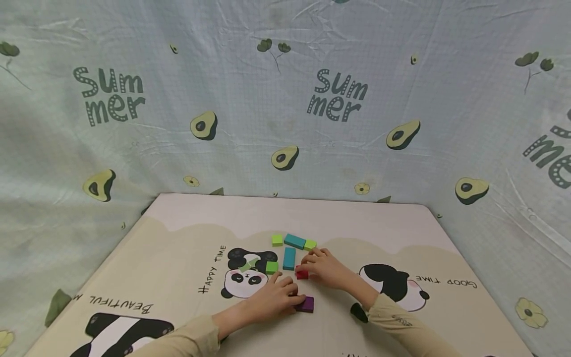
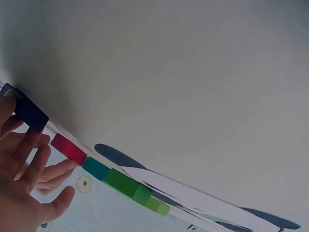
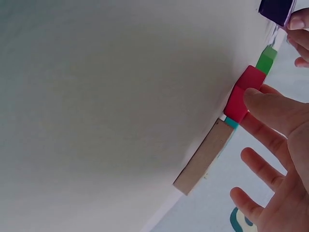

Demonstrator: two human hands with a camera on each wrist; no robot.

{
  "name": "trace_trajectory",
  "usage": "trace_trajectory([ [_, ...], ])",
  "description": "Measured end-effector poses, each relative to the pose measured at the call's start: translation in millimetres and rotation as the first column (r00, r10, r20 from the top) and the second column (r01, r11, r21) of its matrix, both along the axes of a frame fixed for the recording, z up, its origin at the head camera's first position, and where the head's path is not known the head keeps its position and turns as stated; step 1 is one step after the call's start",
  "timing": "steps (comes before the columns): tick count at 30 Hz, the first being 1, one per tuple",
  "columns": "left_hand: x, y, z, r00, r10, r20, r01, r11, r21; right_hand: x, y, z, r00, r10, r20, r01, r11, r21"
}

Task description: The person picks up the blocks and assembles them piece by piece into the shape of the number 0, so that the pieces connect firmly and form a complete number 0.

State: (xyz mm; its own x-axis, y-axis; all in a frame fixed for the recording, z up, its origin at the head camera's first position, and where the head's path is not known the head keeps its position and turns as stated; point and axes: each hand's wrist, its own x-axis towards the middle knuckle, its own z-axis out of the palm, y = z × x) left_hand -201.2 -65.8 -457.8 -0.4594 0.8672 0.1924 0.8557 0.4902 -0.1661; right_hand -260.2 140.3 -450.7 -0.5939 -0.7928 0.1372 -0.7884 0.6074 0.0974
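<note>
My left hand (image 1: 275, 296) pinches a purple block (image 1: 306, 304) at its left end, on the near side of the group of blocks. In the left wrist view this block (image 2: 26, 110) looks dark blue, with thumb and fingertips on it. Farther forward, my right hand (image 1: 327, 269) holds a red block (image 1: 302, 273) between thumb and index finger. The right wrist view shows the thumb across the red block (image 3: 239, 99), the other fingers spread. A long teal block (image 1: 289, 259) lies just left of the red one, and a green block (image 1: 272, 267) lies farther left.
Behind these, a lime block (image 1: 277, 240), a second teal block (image 1: 295, 241) and another lime block (image 1: 310, 244) form a row. A bare-wood-coloured block (image 3: 203, 157) shows in the right wrist view. The panda-printed tabletop (image 1: 187, 307) meets a hanging avocado-print sheet (image 1: 241, 188).
</note>
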Motion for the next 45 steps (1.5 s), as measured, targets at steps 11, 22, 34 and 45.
trace_trajectory([
  [11,4.3,-1.4,0.0,1.0,-0.013,-0.021,0.013,1.0,-0.012,0.4,-0.3,-0.1,0.999,0.016,-0.034,-0.016,1.0,0.009],
  [22,6.9,0.9,2.1,0.999,-0.01,-0.032,0.009,0.999,-0.05,-4.4,3.0,-4.7,0.999,0.035,-0.036,-0.034,0.999,0.017],
  [34,3.3,0.2,6.7,0.999,0.006,0.043,-0.005,1.0,-0.01,-2.8,6.8,-0.8,1.0,0.029,-0.007,-0.029,0.999,0.027],
  [45,3.0,0.0,9.0,0.998,0.014,0.062,-0.014,1.0,-0.001,5.6,21.3,1.3,1.0,0.028,-0.006,-0.028,0.999,-0.017],
])
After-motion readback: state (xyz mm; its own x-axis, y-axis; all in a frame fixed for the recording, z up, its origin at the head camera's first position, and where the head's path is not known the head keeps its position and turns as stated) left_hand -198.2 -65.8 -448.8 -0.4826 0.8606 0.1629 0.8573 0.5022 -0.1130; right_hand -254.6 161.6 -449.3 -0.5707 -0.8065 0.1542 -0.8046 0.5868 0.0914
